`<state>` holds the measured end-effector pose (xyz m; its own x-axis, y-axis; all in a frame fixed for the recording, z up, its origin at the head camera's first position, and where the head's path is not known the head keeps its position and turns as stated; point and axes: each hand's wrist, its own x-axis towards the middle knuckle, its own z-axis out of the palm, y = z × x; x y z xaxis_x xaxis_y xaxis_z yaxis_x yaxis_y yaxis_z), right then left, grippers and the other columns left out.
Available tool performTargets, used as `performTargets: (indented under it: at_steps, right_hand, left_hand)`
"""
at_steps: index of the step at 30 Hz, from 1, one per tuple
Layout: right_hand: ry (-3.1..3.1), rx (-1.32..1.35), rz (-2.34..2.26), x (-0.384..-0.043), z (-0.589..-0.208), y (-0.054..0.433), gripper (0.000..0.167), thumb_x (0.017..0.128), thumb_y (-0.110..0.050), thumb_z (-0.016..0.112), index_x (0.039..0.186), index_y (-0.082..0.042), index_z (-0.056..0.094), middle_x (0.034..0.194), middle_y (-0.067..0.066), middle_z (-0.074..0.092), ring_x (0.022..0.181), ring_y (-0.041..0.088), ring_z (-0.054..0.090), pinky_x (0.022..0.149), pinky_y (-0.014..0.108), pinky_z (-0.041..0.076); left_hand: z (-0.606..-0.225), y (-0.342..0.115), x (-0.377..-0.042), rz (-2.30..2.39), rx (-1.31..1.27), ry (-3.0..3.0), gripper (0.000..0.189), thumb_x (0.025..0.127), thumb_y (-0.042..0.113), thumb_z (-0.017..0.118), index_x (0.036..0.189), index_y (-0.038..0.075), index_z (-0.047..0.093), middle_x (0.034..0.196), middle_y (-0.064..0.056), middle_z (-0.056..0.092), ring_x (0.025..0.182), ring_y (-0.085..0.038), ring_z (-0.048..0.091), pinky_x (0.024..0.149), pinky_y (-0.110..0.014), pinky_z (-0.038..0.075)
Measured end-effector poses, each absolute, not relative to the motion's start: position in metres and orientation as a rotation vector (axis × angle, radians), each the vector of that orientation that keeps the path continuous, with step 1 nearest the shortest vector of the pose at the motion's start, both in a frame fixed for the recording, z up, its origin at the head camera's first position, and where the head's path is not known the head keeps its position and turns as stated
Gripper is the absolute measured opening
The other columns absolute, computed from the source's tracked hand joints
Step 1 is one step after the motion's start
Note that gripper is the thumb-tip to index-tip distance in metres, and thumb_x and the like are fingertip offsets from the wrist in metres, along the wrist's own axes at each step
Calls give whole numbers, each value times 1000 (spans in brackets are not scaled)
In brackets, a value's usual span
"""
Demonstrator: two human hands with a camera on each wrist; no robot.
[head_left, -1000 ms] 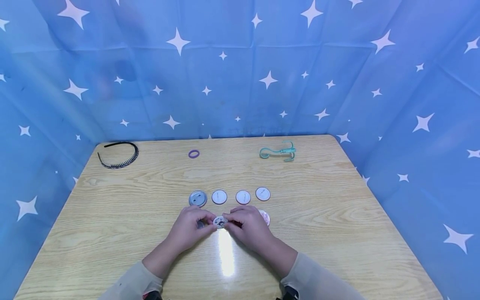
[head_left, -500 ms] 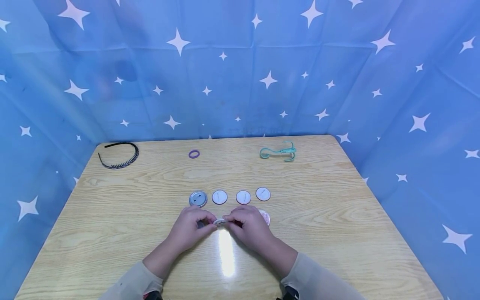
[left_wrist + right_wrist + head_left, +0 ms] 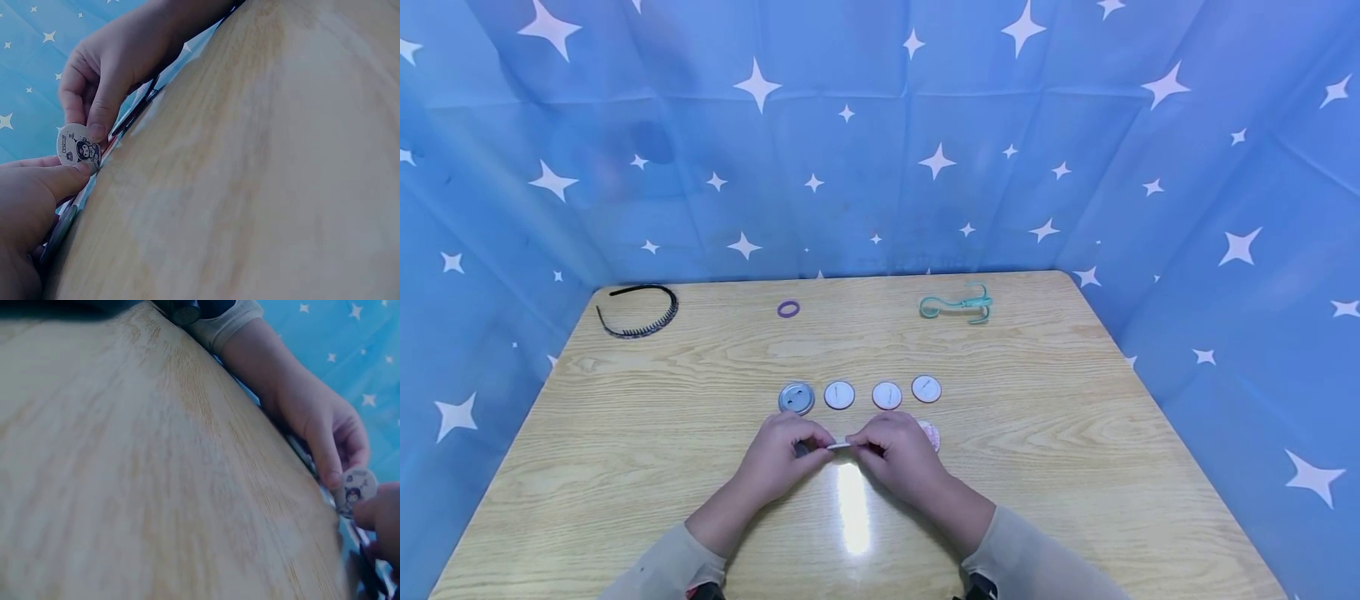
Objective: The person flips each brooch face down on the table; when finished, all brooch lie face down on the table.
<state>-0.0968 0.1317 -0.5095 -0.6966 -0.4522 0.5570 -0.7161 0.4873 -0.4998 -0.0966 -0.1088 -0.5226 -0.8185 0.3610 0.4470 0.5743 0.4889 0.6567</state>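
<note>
Both hands pinch a round white pin badge between thumb and fingers, one at each side. In the head view the badge (image 3: 840,443) is seen nearly edge-on, just above the table. The left wrist view shows a black cartoon figure printed on the front of the badge (image 3: 76,147). My left hand (image 3: 778,458) has its left edge and my right hand (image 3: 897,457) its right edge. Under the left palm a grey round thing shows only in part. A pink badge (image 3: 929,434) lies beside the right hand, partly covered by it.
Beyond the hands a row of badges lies pin side up: a larger grey badge (image 3: 796,398) and white ones, such as the white badge (image 3: 839,395). Along the table's (image 3: 1060,467) far side are a black headband (image 3: 647,329), a purple ring (image 3: 787,309) and a teal hooked item (image 3: 958,303).
The badge has tilted between the fingers, from its printed face showing in the head view to nearly edge-on. Both hands have stayed in about the same place.
</note>
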Motion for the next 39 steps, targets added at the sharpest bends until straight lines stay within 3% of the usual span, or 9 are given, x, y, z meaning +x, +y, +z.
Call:
performTargets:
  at_steps: [6, 15, 25, 39]
  right_hand:
    - [-2370, 997, 989, -97, -510, 132, 16, 83, -3, 88, 89, -17, 84, 84, -11, 76, 87, 13, 70, 82, 34, 55]
    - [-2361, 1050, 892, -97, -507, 134, 17, 86, -4, 86, 92, -19, 85, 86, -12, 78, 88, 14, 71, 85, 35, 54]
    - [-2364, 1095, 867, -98, -510, 132, 18, 82, -2, 86, 88, -19, 84, 88, -11, 78, 94, 17, 72, 91, 38, 55]
    - [-2447, 1122, 754, -96, -505, 131, 19, 84, -7, 78, 98, -19, 83, 97, -9, 79, 100, 16, 71, 96, 38, 53]
  left_hand:
    - [-522, -108, -97, -1217, -819, -2476, 23, 77, 7, 93, 86, 23, 80, 84, 20, 73, 80, -3, 59, 78, -35, 46]
    - [-521, -110, -95, -1182, -801, -2591, 20, 83, 37, 92, 95, 31, 77, 96, 27, 70, 93, -3, 58, 91, -43, 43]
    - [-521, -111, -96, -1233, -778, -2609, 25, 79, 36, 95, 94, 31, 75, 97, 27, 70, 93, -4, 58, 92, -42, 42]
    - [-521, -111, -96, -1215, -790, -2613, 32, 73, 35, 99, 91, 32, 74, 98, 27, 70, 95, -5, 59, 90, -40, 42]
